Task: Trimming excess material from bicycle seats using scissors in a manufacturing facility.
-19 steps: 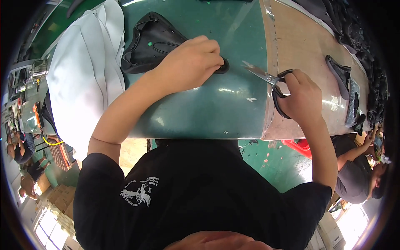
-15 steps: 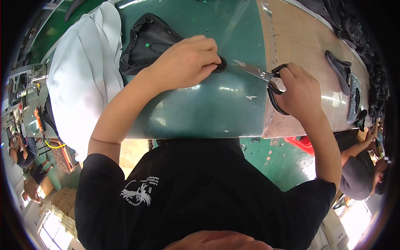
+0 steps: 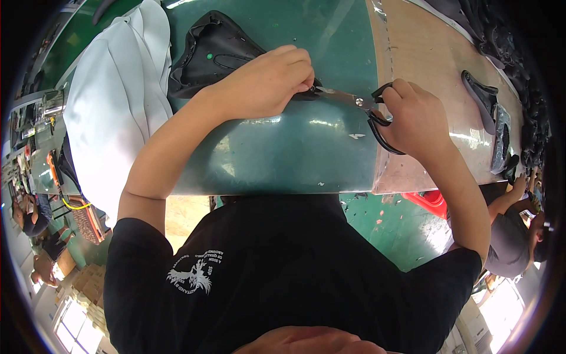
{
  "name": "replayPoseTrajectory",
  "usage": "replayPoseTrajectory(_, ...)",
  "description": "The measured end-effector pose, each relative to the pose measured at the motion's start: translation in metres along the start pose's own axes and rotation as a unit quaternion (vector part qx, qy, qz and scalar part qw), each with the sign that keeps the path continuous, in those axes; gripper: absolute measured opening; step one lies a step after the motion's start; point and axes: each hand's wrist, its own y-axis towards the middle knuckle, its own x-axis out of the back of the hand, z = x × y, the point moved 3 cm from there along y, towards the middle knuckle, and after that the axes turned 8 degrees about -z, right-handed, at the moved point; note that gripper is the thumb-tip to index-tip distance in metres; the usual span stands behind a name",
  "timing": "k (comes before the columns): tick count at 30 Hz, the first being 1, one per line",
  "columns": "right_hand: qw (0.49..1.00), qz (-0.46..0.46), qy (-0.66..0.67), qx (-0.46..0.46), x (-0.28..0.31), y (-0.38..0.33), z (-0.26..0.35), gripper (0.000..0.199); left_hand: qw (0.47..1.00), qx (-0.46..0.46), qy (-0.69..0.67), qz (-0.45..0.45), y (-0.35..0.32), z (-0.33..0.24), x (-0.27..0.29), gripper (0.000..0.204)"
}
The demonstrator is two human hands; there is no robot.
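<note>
Head view. Your left forearm slants across the worktop (image 3: 283,159) toward 2 o'clock, wrist bent slightly downward; your left hand (image 3: 268,82) has its fingers clamped together on the narrow end of the black cover (image 3: 215,56). The cover's wide end lies at 10 o'clock from those fingers, on the green surface. Your right forearm points toward 11 o'clock; your right hand (image 3: 413,115), fingers curled through the handles, grips the scissors (image 3: 359,102). Their blades point between 9 and 10 o'clock, tips at the cover's narrow end; contact cannot be confirmed.
</note>
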Motion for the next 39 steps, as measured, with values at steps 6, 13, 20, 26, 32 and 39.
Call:
replayPoseTrajectory(6, 0.999, 0.030, -0.022, 0.023, -0.007, 0.013, 0.004, 0.025, 0.999, 0.033, 0.006, 0.018, 0.002, 0.002, 0.001, 0.001)
replayPoseTrajectory(13, 0.997, 0.049, -0.027, 0.048, -0.011, 0.025, 0.005, 0.021, 1.000, 0.014, 0.012, -0.008, 0.000, 0.003, -0.005, 0.008)
replayPoseTrajectory(20, 0.998, 0.027, -0.024, 0.052, -0.012, 0.017, -0.001, 0.021, 0.998, 0.041, -0.038, -0.019, 0.000, 0.009, 0.003, 0.006)
replayPoseTrajectory(26, 1.000, 0.001, -0.021, 0.023, -0.006, 0.013, 0.004, 0.027, 0.997, 0.043, -0.054, -0.017, -0.001, 0.012, 0.003, 0.006)
replayPoseTrajectory(32, 0.999, 0.023, -0.015, 0.028, -0.013, 0.025, 0.008, 0.027, 0.998, 0.037, -0.039, -0.026, -0.001, 0.011, -0.001, 0.006)
replayPoseTrajectory(39, 0.999, 0.034, -0.008, 0.020, -0.019, 0.025, 0.012, 0.025, 0.998, 0.039, -0.020, -0.039, -0.001, 0.012, -0.002, 0.006)
